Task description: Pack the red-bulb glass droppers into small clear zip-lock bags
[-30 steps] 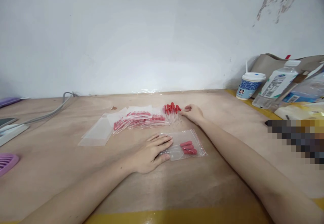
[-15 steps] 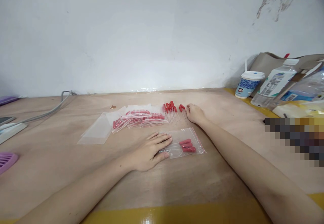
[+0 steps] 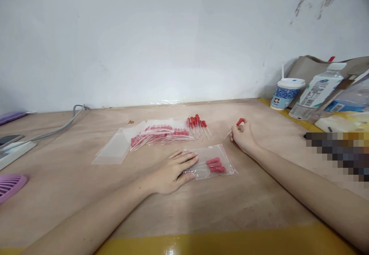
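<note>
My left hand point(image 3: 175, 172) lies flat with fingers spread on the near end of a clear zip bag point(image 3: 203, 173), pressing it to the table. Inside that bag, red-bulbed droppers point(image 3: 215, 164) point their bulbs toward the red-striped opening on the right. To the right of the bag, my right hand point(image 3: 243, 136) is closed on a dropper point(image 3: 240, 121), its red bulb up and its thin clear tube slanting down to the left. Loose droppers point(image 3: 197, 122) lie in a bunch behind the bag. Left of them is a pile of filled bags point(image 3: 161, 134).
Flat, unfilled bags point(image 3: 112, 151) lie left of the pile. A paper cup point(image 3: 285, 93), a plastic bottle point(image 3: 317, 90) and a grey-brown bag point(image 3: 308, 68) stand at the back right. A cable point(image 3: 54, 132) and a purple slotted object point(image 3: 13, 186) are at the left.
My right hand has moved right, away from the loose bunch, and now carries one dropper. My left hand stays on the bag. The view has shifted slightly.
</note>
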Demonstrator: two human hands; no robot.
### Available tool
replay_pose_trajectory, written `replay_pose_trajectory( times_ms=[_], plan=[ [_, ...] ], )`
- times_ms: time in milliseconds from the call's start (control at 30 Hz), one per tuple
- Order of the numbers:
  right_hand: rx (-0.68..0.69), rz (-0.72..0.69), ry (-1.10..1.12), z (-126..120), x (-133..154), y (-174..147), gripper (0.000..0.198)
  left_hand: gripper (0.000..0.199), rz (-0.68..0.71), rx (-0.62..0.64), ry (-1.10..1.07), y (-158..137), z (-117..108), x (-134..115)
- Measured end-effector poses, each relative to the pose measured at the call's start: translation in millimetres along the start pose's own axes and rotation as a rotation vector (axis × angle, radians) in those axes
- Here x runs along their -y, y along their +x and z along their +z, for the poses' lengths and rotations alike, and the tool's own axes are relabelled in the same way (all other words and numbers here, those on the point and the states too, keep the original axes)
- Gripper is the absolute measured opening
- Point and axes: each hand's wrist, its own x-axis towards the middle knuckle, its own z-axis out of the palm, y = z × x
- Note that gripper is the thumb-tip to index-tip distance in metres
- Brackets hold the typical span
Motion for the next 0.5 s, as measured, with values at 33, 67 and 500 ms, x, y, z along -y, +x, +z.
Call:
replay_pose_trajectory(
  times_ms=[33, 67, 500],
  plan=[
    [0.002, 0.06, 0.073, -4.6, 2.0, -11.2, 0.064, 0.049, -0.004, 0.001, -0.001, -0.1, -0.2, -0.1],
    [0.006, 0.111, 0.147, -8.7, 4.8, -22.5, 0.067, 0.049, -0.007, 0.004, -0.001, -0.2, -0.3, -0.1],
    [0.197, 0.19, 0.509, -12.4, 24.8, -70.8, 0.035, 0.051, -0.001, -0.024, -0.017, -0.1, 2.1, 1.6]
  ],
)
